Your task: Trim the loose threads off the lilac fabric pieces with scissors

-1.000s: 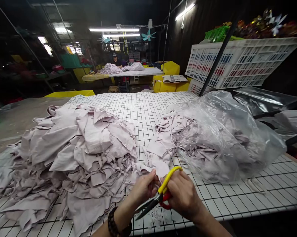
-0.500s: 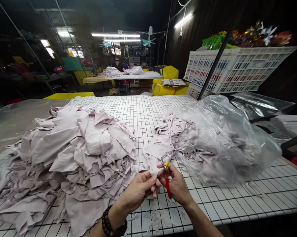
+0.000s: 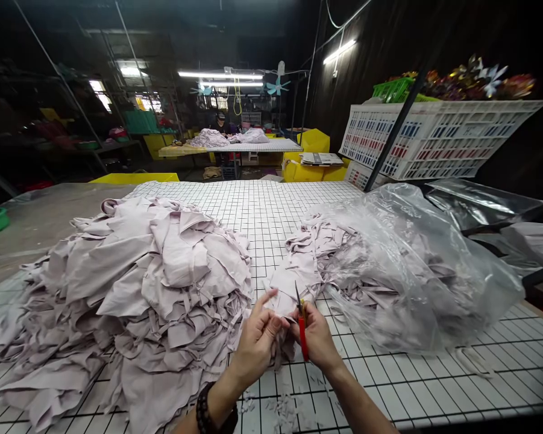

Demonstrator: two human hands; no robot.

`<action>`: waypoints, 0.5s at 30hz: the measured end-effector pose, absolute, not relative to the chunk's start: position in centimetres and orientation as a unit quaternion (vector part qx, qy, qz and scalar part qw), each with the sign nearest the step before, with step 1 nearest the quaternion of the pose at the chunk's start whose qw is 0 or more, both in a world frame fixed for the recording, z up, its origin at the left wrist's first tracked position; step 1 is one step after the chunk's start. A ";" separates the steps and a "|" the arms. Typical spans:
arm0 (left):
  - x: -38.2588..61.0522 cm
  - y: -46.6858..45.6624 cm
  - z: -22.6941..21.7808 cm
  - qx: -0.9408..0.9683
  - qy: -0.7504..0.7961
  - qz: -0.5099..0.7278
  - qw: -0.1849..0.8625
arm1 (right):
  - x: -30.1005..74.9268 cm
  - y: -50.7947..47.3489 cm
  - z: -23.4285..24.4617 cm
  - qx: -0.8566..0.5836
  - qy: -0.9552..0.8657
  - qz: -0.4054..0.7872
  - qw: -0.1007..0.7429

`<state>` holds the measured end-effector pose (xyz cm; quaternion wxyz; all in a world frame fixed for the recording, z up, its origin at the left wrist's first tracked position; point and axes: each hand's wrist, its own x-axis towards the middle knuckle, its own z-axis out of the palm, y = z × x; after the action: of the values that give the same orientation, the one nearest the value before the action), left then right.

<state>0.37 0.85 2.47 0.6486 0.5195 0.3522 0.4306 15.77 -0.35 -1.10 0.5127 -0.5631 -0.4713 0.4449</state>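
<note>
My right hand (image 3: 319, 340) grips scissors (image 3: 301, 319) with red and yellow handles, blades pointing up and away from me. My left hand (image 3: 257, 337) pinches a small pale lilac fabric piece (image 3: 284, 322) right beside the blades, forefinger stretched out. Both hands hover above the gridded table (image 3: 262, 205) near its front edge. A large heap of lilac fabric scraps (image 3: 131, 289) lies to the left. A clear plastic bag (image 3: 416, 271) with more lilac scraps spilling out lies to the right.
Tiny fabric clippings (image 3: 284, 407) litter the table under my hands. White plastic crates (image 3: 434, 138) stand at the back right, yellow bins (image 3: 310, 157) behind the table. Another person (image 3: 220, 123) sits at a far table with fabric piles.
The scissors swung from lying flat, blades towards me, to standing upright with the blades up. Both hands moved forward, away from the table edge, toward the scraps.
</note>
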 end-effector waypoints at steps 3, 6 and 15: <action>0.8 1.3 1.3 0.473 0.315 0.391 0.724 | 16.8 -0.6 -0.8 -0.556 -0.492 0.463 0.484; 0.9 1.6 0.9 0.484 0.317 0.413 0.703 | 19.0 -1.4 0.7 -0.593 -0.521 0.420 0.449; 0.9 1.2 1.7 0.601 0.348 0.377 0.612 | 20.1 -3.9 4.4 -0.651 -0.673 0.237 0.258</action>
<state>0.87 1.18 1.75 0.6119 0.6014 0.3484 0.3775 20.07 -3.86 4.45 0.2581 -0.6509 -0.6735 0.2370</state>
